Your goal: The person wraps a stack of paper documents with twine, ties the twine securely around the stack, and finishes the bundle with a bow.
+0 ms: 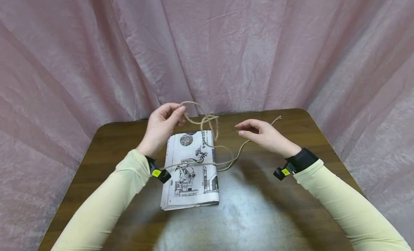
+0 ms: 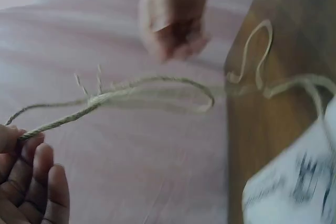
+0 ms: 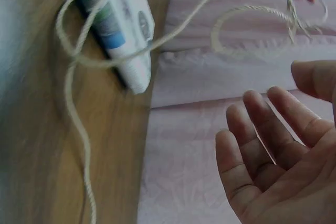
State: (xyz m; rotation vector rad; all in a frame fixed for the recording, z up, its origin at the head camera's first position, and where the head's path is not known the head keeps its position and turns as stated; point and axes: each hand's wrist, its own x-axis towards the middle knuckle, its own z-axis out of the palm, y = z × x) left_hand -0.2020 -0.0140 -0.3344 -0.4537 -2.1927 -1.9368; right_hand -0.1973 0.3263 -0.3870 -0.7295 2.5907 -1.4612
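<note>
My left hand (image 1: 163,123) pinches a loop of thin beige rope (image 1: 193,102) between thumb and forefinger, above the far end of a folded newspaper (image 1: 191,179). From the pinch the rope runs to a small knot with short frayed ends (image 2: 97,99), and a further loop hangs beyond it. Another stretch of rope crosses the newspaper and bends on the table at its right side. My right hand (image 1: 262,134) hovers to the right of the paper, fingers relaxed and apart, with nothing between them in the right wrist view. A rope end (image 1: 279,118) shows behind that hand.
The newspaper lies on a brown wooden table (image 1: 275,222) with glare on its near part. Pink curtains (image 1: 233,56) hang right behind the table's far edge and along both sides. Each wrist wears a strapped camera (image 1: 302,160).
</note>
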